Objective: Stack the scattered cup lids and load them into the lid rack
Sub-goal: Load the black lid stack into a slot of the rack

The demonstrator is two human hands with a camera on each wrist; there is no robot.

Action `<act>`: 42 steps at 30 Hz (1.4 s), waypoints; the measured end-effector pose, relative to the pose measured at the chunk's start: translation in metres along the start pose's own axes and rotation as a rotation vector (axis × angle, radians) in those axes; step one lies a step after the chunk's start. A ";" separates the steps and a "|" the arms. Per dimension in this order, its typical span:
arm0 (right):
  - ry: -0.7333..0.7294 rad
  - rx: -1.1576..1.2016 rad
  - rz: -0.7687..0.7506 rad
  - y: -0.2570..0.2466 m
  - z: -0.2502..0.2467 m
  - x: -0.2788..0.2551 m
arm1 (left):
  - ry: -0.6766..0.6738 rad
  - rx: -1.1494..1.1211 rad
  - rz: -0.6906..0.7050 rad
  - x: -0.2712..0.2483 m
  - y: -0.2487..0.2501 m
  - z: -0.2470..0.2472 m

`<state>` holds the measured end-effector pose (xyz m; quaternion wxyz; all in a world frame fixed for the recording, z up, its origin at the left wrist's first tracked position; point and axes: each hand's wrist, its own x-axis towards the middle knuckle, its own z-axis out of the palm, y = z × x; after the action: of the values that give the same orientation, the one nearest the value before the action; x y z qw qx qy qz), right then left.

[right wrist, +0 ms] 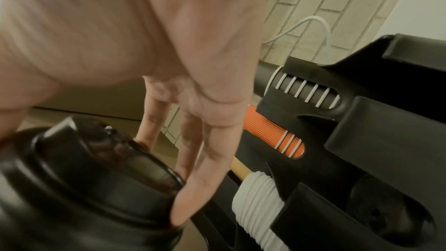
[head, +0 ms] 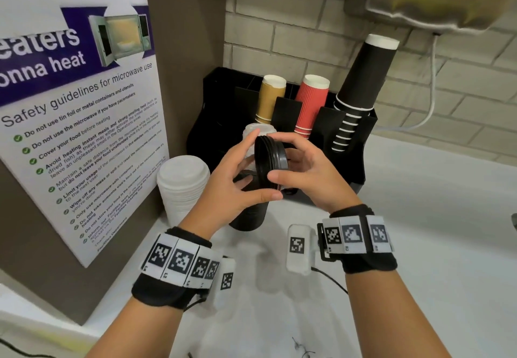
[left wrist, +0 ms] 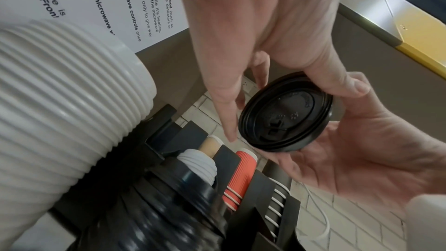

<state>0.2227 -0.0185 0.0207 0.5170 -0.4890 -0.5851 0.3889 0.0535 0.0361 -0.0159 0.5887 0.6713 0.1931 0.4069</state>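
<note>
Between your two hands, held up in front of the black rack (head: 347, 145), sits a short stack of black lids (head: 270, 163) turned on edge. Your right hand (head: 305, 173) has its thumb and fingers (head: 282, 140) curled round the rim, clamped on the stack; your left hand (head: 232, 178) cups the other side, its fingers close to the lids, but I cannot tell from any view whether they actually grip or only steady them.

What could go wrong: the stack is only a few lids deep and held by its rim, so if you ease the right-hand pinch before the left takes hold, the lids could fan apart or drop onto the tabletop (head: 419, 231). A taller black lid stack (head: 249, 217) stands right below your hands, with the white lid stack (head: 181, 187) just beside it; a lowered wrist could knock either over. Judging by the rack's narrow slots, a tilted stack may catch on a divider instead of sliding in.

The left wrist view shows the top face of the held lids (left wrist: 286, 114), sip hole and all, which the head view hides edge-on. The right wrist view shows white lids (right wrist: 258, 207) already lying in one rack slot and an empty-looking slot beside them, while the head view alone shows both hands together.
</note>
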 end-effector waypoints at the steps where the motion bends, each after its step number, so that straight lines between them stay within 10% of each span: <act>1: 0.026 0.001 -0.018 -0.001 -0.004 0.004 | 0.022 0.003 0.000 0.000 0.001 -0.001; 7: 0.434 -0.367 -0.023 0.006 -0.067 0.039 | 0.269 0.125 0.010 -0.004 0.017 -0.024; 22: -0.192 -1.452 0.436 0.081 -0.057 0.086 | 0.277 0.210 -0.034 -0.012 0.015 -0.025; 42: -0.225 -1.373 0.443 0.083 -0.041 0.080 | 0.255 0.183 -0.047 -0.004 0.009 -0.021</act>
<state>0.2787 0.0759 -0.0339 -0.0601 -0.7672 -0.6338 0.0777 0.0332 0.0440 -0.0097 0.5053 0.6604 0.3180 0.4555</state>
